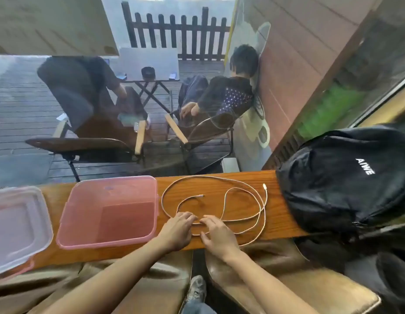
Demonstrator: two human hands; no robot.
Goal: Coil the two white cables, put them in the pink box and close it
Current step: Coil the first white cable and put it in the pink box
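Note:
White cable (247,189) lies in loose overlapping loops on the narrow wooden counter (219,184); two connector ends show, one at the middle and one at the right. I cannot tell the two cables apart. My left hand (177,230) and my right hand (216,234) rest side by side on the near part of the loops, fingertips pinching the cable strands. The pink box (108,211) stands open and empty just left of my left hand. Its clear lid (18,227) lies flat at the far left.
A black backpack (346,177) fills the right end of the counter, close to the cable loops. Beyond the counter is a glass pane, with two people seated in chairs on a deck outside. Brown stool cushions sit below the counter's near edge.

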